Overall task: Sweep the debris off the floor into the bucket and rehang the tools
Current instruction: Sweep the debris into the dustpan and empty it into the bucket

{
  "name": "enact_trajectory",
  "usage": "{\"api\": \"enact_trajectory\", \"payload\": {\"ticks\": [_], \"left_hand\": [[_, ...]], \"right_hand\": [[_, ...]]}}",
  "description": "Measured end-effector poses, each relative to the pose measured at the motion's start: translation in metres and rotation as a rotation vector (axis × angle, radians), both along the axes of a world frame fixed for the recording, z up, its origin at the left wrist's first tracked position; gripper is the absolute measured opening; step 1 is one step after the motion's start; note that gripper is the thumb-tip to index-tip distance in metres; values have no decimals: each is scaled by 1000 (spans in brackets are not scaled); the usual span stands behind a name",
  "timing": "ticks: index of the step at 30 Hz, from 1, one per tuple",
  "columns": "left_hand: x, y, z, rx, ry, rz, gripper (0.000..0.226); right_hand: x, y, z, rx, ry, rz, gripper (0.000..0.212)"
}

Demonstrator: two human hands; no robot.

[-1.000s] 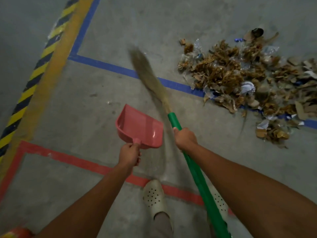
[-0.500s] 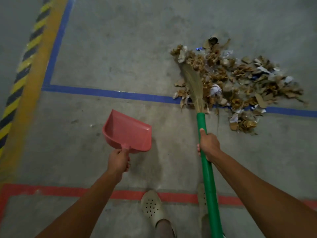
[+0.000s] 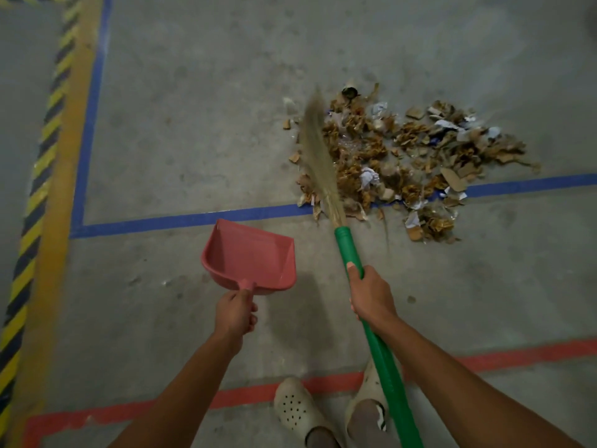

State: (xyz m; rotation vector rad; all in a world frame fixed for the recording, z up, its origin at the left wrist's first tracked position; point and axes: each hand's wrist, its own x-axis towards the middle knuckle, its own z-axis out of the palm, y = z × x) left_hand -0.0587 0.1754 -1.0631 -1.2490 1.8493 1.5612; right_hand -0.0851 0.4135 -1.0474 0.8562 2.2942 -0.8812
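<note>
The left hand [image 3: 235, 313] holds the short stem of a pink dustpan [image 3: 250, 257], fingers curled round it. The pan sticks out ahead of that hand with its open mouth facing away from the person. Whether its front lip touches the concrete floor [image 3: 193, 108] cannot be told.

The right hand [image 3: 371, 297] is wrapped round the green handle of a broom [image 3: 347, 247], with the thumb lying along the shaft. Behind the hand the handle runs back under the forearm toward the feet. Ahead of the hand it ends in straw bristles [image 3: 318, 156], blurred, lying over the left edge of the debris [image 3: 403, 156].

The debris is a heap of brown cardboard scraps, crumpled paper and clear plastic. It sits ahead of the right hand and a little to its right, across a blue line [image 3: 181, 219] on the floor. The dustpan is near the broom handle on its left, not touching it.

A red line [image 3: 290, 388] crosses behind both hands, under two pale perforated shoes [image 3: 295, 407]. A yellow-and-black stripe [image 3: 35, 176] runs well to the left of the left hand.
</note>
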Motion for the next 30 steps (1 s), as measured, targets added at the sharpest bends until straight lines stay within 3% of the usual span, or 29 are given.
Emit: {"api": "enact_trajectory", "payload": {"ticks": [5,17,22,30], "left_hand": [[0,34,-11,-44,-25,-97,32],[-17,75,-71,-99,-97,-139,31],[-21,86,-85,-119,-102,-174,33],[-45,115,-87,-121,-91,-248,33]], "right_hand": [[6,20,-15,49,-73,228,51],[-20,43,-104,73,-219,366,54],[-29,88,-125,213,-244,322,50],[-52,158,-133,260,-296,102,55]]}}
